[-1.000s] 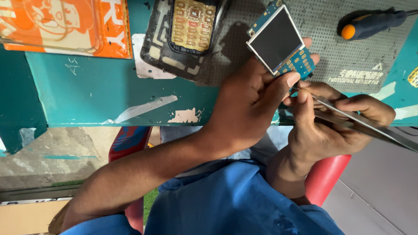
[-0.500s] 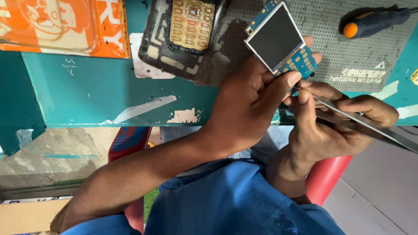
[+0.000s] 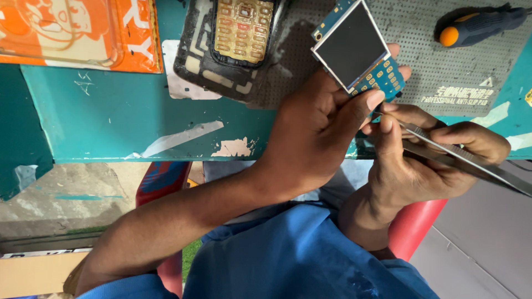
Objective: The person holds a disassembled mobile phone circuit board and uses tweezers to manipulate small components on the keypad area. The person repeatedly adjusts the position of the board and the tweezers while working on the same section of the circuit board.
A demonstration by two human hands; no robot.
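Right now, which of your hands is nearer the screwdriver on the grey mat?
Right. The right hand, holding tweezers, lies just below the screwdriver; the left hand, gripping the circuit board, is farther off to its left.

Phone repair workshop, probably small: worn teal table (image 3: 111, 111), perforated grey anti-slip mat (image 3: 443, 61), screwdriver (image 3: 482, 25), stripped keypad phone shell (image 3: 233, 44), bare circuit board (image 3: 360, 52).
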